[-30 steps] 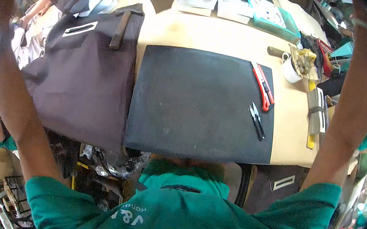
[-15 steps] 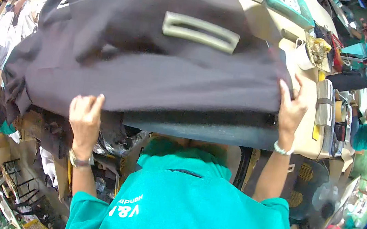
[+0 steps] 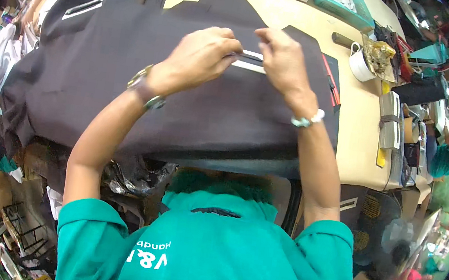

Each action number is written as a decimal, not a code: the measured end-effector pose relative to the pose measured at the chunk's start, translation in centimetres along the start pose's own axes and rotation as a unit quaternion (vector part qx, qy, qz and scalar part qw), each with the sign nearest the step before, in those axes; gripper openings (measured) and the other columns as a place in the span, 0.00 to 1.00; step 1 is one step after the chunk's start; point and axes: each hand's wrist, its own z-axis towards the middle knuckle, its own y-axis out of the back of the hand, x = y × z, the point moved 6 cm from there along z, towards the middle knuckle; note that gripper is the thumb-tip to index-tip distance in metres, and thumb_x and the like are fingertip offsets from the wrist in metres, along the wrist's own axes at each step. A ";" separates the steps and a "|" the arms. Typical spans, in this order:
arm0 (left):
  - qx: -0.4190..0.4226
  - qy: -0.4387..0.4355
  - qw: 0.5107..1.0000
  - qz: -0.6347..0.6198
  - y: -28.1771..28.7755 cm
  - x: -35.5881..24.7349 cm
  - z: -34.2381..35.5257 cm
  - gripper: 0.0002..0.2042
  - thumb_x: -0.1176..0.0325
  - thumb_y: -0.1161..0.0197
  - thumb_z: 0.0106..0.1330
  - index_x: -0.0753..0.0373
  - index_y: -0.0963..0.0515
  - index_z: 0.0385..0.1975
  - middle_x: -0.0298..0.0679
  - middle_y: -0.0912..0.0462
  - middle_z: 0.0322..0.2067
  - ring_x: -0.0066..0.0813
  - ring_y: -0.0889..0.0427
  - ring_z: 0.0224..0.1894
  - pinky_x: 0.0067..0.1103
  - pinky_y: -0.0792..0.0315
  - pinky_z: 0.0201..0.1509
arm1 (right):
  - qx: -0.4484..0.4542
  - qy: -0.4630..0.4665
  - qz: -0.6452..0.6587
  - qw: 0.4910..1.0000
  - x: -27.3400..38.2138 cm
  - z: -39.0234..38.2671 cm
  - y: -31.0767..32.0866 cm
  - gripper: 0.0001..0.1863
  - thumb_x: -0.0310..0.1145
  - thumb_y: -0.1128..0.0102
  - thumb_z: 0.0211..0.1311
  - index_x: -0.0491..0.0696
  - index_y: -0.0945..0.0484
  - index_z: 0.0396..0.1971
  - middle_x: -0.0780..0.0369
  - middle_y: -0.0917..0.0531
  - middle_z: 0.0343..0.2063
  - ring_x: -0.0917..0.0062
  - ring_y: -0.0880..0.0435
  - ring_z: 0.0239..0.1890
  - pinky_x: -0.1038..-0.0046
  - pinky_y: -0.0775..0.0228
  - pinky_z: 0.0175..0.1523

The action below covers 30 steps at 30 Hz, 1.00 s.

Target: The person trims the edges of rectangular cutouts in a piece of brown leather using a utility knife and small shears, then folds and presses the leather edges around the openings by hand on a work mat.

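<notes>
- Two bare hands, the left hand [image 3: 204, 58] and the right hand [image 3: 286, 60], worked over a broad sheet of dark brown-grey cloth [image 3: 100, 90] that we saw spread across a pale wooden table [image 3: 357, 140].
- Between them, on the upper part of the cloth, lay a narrow cream-coloured rectangular frame with a dark slot [image 3: 250, 67]; our view took in its middle, while the hands covered or crowded its ends.
- The left hand's fingers were curled, thumb and forefinger drawn together at the frame's left end; we could not tell whether they pinched the frame or the cloth.
- The right hand's fingers were bent over the right end, with the thumb apart from the forefinger; the hand looked slightly blurred, so contact was probably light, if any.
- Farther left on the cloth we saw a second cream slotted frame [image 3: 82, 8].
- Beyond the cloth's right edge showed a strip of black rectangular mat [image 3: 331, 67], with a slim red cutter knife [image 3: 332, 79] partly in view.
- Right of that stood a white mug [image 3: 361, 67], near a grey strapped bundle [image 3: 389, 130].
</notes>
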 end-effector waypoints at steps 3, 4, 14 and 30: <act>0.062 0.048 0.997 -0.027 -4.6 2.7 2.9 0.09 0.69 0.38 0.54 0.64 0.21 0.33 0.44 0.20 0.31 0.40 0.21 0.36 0.30 0.28 0.40 | -0.011 -0.071 0.060 0.996 -2.5 -1.0 -2.3 0.09 0.26 0.48 0.55 0.44 0.22 0.35 0.55 0.19 0.32 0.60 0.20 0.37 0.63 0.29 0.44; 0.089 0.062 0.992 -0.061 -5.3 3.1 3.2 0.09 0.68 0.37 0.53 0.64 0.21 0.32 0.44 0.20 0.29 0.40 0.20 0.34 0.30 0.28 0.39 | 0.012 -0.116 0.079 0.990 -3.1 -2.1 -2.7 0.09 0.26 0.47 0.53 0.44 0.22 0.35 0.55 0.19 0.31 0.61 0.20 0.37 0.64 0.29 0.43; 0.177 0.116 0.967 -0.141 -6.7 3.8 4.2 0.07 0.69 0.41 0.55 0.67 0.23 0.26 0.48 0.20 0.26 0.45 0.20 0.32 0.33 0.28 0.38 | 0.096 -0.153 0.066 0.981 -3.5 -3.3 -1.4 0.13 0.29 0.36 0.46 0.44 0.22 0.35 0.56 0.21 0.34 0.63 0.21 0.39 0.66 0.29 0.45; 0.101 0.005 0.993 -0.061 -7.1 2.6 3.7 0.06 0.71 0.45 0.58 0.68 0.28 0.29 0.47 0.23 0.27 0.46 0.23 0.34 0.37 0.32 0.39 | 0.110 -0.146 0.086 0.979 -3.9 -3.1 -1.1 0.14 0.31 0.33 0.44 0.45 0.22 0.33 0.59 0.22 0.32 0.64 0.23 0.40 0.66 0.31 0.46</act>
